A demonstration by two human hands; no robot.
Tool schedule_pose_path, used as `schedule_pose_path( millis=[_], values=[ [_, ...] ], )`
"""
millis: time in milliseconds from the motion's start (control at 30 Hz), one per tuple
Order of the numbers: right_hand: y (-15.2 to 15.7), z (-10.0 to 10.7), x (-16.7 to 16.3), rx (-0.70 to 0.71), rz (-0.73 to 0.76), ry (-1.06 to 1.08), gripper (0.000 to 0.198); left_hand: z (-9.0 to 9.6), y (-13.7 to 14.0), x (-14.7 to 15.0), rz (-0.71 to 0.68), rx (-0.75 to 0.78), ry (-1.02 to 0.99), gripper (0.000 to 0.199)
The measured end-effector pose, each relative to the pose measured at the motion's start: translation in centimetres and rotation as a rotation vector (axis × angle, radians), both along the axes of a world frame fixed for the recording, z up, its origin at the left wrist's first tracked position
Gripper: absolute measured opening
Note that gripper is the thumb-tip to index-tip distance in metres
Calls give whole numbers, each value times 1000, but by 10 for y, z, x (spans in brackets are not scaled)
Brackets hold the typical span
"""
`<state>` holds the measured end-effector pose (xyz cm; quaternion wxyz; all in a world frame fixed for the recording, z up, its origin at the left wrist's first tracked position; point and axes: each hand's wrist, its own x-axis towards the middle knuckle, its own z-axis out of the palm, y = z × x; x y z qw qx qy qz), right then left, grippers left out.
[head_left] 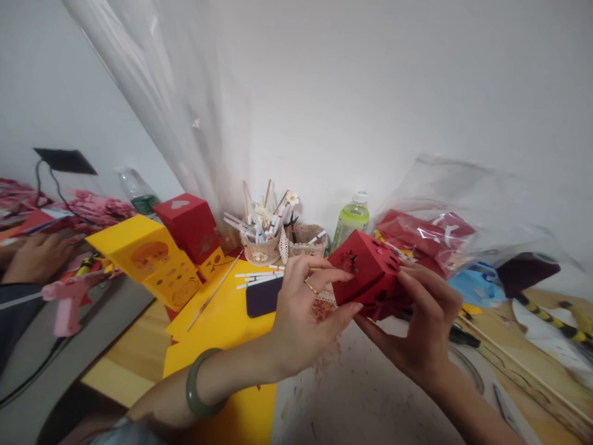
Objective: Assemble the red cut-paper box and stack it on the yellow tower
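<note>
A red paper box (367, 267) with cut-out patterns in its faces is held up above the table, tilted. My left hand (308, 309), with a ring on a finger and a green bangle (194, 383) on the wrist, grips the box's left side between fingers and thumb. From the right, my right hand (419, 318) holds the box, fingers on its side and thumb below. Just beyond my left hand a dark phone-like slab (264, 296) lies on yellow card (222, 327). White pens (257, 278) lie behind it.
Yellow (157, 259) and red (188, 225) cut-out boxes stand left, near a pink glue gun (69, 296) and a co-worker's hand (39, 256). Behind are a basket of markers (262, 250) and a green-labelled bottle (353, 216). A plastic bag (430, 228) lies right.
</note>
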<state>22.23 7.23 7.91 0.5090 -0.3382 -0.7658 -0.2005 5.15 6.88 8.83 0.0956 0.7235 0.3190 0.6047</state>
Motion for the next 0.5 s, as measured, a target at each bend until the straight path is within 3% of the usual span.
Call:
schedule_pose_path(
  millis=[500],
  values=[
    [3, -8, -4, 121, 42, -21, 92, 4, -3, -1, 69, 50, -10, 11]
  ],
)
